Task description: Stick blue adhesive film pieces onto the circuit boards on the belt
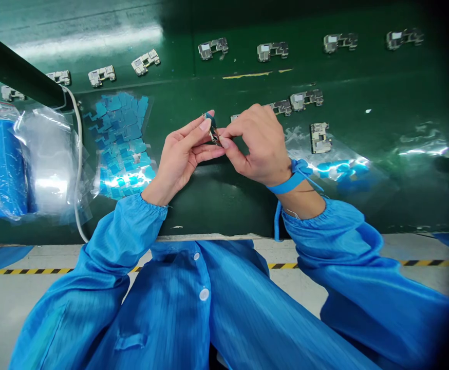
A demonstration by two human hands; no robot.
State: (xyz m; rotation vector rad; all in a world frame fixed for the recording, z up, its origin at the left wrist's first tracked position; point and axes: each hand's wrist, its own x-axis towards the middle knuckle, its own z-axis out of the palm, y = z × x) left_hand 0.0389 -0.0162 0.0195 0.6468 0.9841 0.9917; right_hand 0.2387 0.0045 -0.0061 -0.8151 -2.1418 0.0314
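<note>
My left hand (182,154) and my right hand (257,144) meet above the green belt (217,195), both pinched on one small metal part (212,131) with a bit of blue film on its top. The left thumb and fingers grip it from the left, the right thumb and forefinger from the right. A blue wrist strap (292,180) with a coiled cord sits on my right wrist. To the left of my left hand lies a clear bag of small blue film pieces (122,144). Both arms wear blue sleeves.
Several metal parts lie in rows on the belt, such as one (212,48) at the back and one (320,137) right of my hands. Clear bags with blue contents (1,164) sit at far left. A white cable (79,169) runs down. A striped floor line (35,271) shows below.
</note>
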